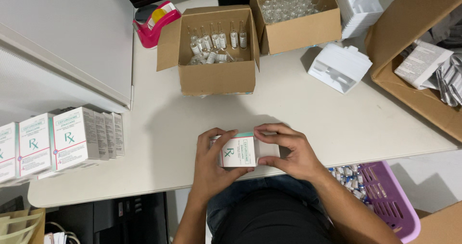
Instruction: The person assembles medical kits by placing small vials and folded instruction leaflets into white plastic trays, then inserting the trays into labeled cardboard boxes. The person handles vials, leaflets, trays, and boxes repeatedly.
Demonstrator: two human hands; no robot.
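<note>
Both hands meet at the near edge of the pale, smooth counter (308, 109), sharing one small white carton (239, 150) of thin card with a teal band along its top edge and a red line down one face. The left hand (211, 164) cups the carton's left end, thumb on top and fingers curled underneath, its grip clenched on the card; the right hand (288, 150) pinches the right end between thumb below and fingers above, grasping the same carton. The carton lies on its side, just over the counter's front edge, above the person's dark lap. At the far left stands a tidy row of matching cartons (62, 140), upright and pressed side by side. Farther back sits an open brown cardboard box (216, 78) with flaps raised, holding a few small glass vials (216, 41), some upright and some tipped over. Beside it a second cardboard box (296, 29) is packed with clear glass vials. A pink and white tape dispenser (156, 22) rests behind the first box. White moulded plastic trays (339, 66) lie to the right, near a large cardboard box (409, 61) with folded paper leaflets (423, 63) inside. Low on the right, off the counter, a purple slotted plastic basket (390, 200) holds small capped vials
</note>
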